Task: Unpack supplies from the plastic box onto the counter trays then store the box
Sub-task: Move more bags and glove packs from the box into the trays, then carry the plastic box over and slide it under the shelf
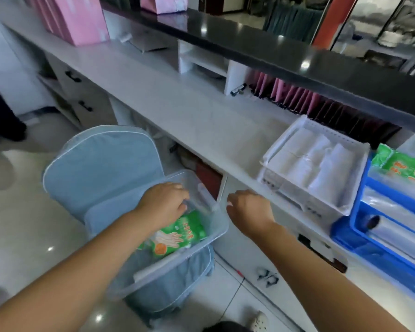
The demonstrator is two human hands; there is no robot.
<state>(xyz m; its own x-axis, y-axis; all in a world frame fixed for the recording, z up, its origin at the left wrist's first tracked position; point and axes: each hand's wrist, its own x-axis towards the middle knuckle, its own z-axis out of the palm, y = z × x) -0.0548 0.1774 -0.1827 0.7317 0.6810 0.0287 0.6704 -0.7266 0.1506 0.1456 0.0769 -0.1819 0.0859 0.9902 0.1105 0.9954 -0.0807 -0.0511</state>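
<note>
I have the left hand (164,203) down inside the clear plastic box (219,222), at its far end. Its fingers bend down beside the green pack of gloves (177,236), but I cannot tell whether they have closed on anything. The right hand (248,209) hangs between the box and the counter (177,104) edge, fingers loosely curled and holding nothing. The box rests on the padded blue chair (101,168), left of the counter and lower than it, and nothing steadies it. That is my main worry. The cushion looks soft, so a hard pull at the far end could rock the box or slide it off the seat. The pack looks slick, and a shallow pinch may let it slip on the lift across to the right. The white tray (333,134) sits close to the counter's near edge, with the blue tray (359,212) to its right. A careless reach could nudge either tray over that edge.
</note>
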